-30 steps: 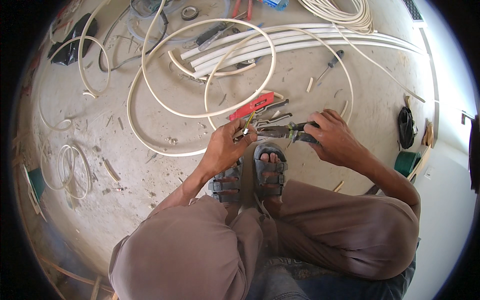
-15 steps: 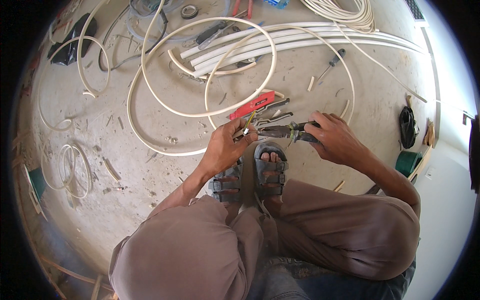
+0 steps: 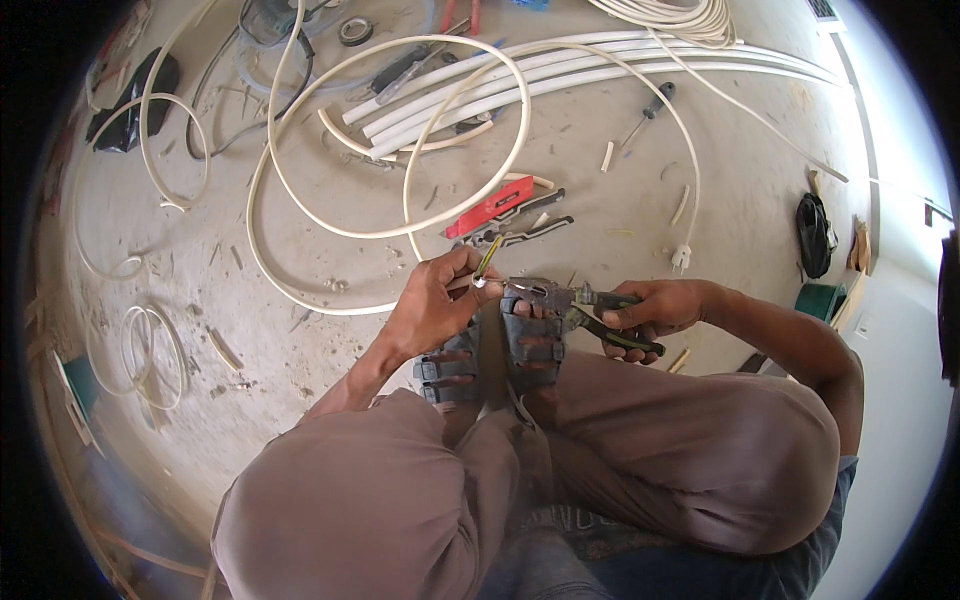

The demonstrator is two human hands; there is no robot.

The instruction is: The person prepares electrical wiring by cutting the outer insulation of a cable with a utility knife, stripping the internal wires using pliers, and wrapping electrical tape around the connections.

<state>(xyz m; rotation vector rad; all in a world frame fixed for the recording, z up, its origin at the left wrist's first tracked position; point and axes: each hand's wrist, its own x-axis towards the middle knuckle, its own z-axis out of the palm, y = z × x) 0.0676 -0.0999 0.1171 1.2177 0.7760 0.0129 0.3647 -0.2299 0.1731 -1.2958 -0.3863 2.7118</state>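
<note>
My left hand [image 3: 437, 303] is closed on the end of a white electrical cable, holding it between thumb and fingers. From the cable's stripped end [image 3: 480, 283] a yellow-green wire [image 3: 488, 256] sticks up. My right hand [image 3: 655, 308] grips a pair of pliers [image 3: 595, 298] by its dark green handles. The plier jaws [image 3: 530, 288] point left at the fingertips of my left hand, close to a thin wire; whether they bite on it cannot be made out. Both hands are above my sandalled feet [image 3: 530, 350].
On the floor ahead lie large loops of white cable [image 3: 525, 110], white pipes [image 3: 450, 112], a red holder [image 3: 490, 206] beside dark-handled tools, a white plug [image 3: 681, 258] and a screwdriver [image 3: 650, 112]. A tape roll [image 3: 355, 31] lies farther off. A black bag [image 3: 815, 235] is by the right wall.
My right hand has turned and dropped lower, so the pliers now slant down to the right with their handles in plain view. The white plug, hidden before, now shows. My left hand keeps the cable.
</note>
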